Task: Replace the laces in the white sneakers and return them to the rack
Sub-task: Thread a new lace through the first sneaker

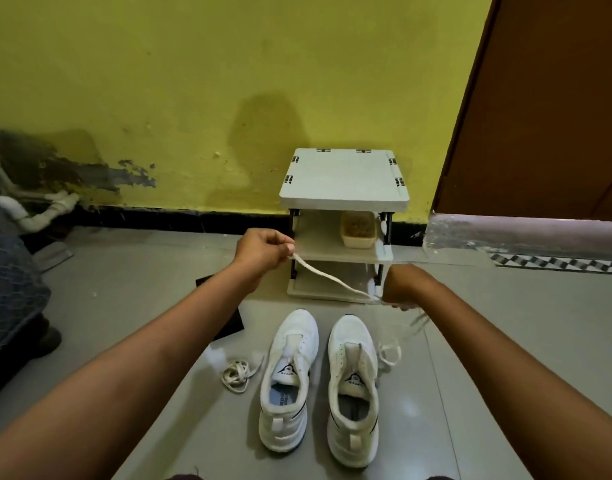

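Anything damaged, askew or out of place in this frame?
Yes. The yellow wall has peeling, stained paint low on the left. A bundled lace lies loose on the floor beside the left sneaker. Nothing looks spilled.

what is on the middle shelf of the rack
A beige tub of brownish bits sits on the rack's middle shelf, at its right. The top board hides the shelf's back.

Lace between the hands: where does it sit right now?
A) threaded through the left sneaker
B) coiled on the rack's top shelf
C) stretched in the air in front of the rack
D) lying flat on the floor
C: the left hand pinches one end and the right hand holds the other, so the lace runs taut in front of the rack, above both sneakers.
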Tool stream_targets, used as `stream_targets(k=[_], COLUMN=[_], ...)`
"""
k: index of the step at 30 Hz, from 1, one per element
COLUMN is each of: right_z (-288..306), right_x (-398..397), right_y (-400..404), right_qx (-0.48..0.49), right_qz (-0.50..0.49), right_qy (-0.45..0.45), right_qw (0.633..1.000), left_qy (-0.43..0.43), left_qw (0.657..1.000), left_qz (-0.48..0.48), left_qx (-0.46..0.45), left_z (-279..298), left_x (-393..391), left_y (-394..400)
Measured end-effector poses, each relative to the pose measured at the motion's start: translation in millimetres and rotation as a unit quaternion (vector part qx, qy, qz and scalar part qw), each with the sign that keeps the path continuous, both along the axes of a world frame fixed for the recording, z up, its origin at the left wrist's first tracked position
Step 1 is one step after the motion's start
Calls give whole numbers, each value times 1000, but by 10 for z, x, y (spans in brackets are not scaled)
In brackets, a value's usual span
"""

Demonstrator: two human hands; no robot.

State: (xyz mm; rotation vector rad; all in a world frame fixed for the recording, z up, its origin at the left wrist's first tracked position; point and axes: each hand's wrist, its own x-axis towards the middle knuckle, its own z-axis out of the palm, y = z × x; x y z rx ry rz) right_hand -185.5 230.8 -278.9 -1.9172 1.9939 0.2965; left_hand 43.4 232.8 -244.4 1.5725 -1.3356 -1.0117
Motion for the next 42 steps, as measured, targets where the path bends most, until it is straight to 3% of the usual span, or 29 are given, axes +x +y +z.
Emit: stream_targets(k=[2, 3, 5, 6, 9, 15, 18, 24, 26, 30, 32, 36, 42], right_z=[-170, -218, -246, -228, -284, -609, -881, -1504, -1666, -1804, -1816, -1812, -1774], right_x=[115, 192, 399, 488, 689, 858, 858, 1039, 1106, 1198, 1240, 1333, 1410], right_y=[28, 57, 120, 126, 21, -258, -304, -141, -118, -113, -127, -156, -177], right_qx=[-25, -24, -5, -8, -30, -25, -9, 40, 30, -8, -26, -60, -81], right_qz=[28, 9, -48, -67, -99, -122, -156, -154, -156, -122, -88, -38, 41], right_qy=[-70, -182, -432, -506, -602, -586, -543, -491, -472, -424, -393, -320, -222], right_qw=[997, 983, 901, 860, 792, 801, 825, 857, 867, 897, 915, 945, 971], left_qy=[-32, -40, -52, -56, -67, -40, -48, -271, -253, -278, -260, -146, -71], left_qw=[999, 998, 995, 994, 991, 990, 985, 911, 921, 936, 946, 970, 973], left_qz=[-21, -38, -76, -92, -109, -103, -88, -174, -131, -72, -71, -32, -15], left_qx=[5, 12, 32, 37, 48, 89, 137, 256, 267, 202, 179, 193, 220], left_z=[-65, -83, -126, -137, -208, -626, -984, -1824, -1972, -2047, -2080, -2149, -2177], left_x=[-15, -36, -83, -109, -141, -31, 118, 318, 317, 313, 333, 436, 478], left_y=[-25, -40, -82, -110, -216, -431, -463, -234, -195, -187, -162, -132, -139])
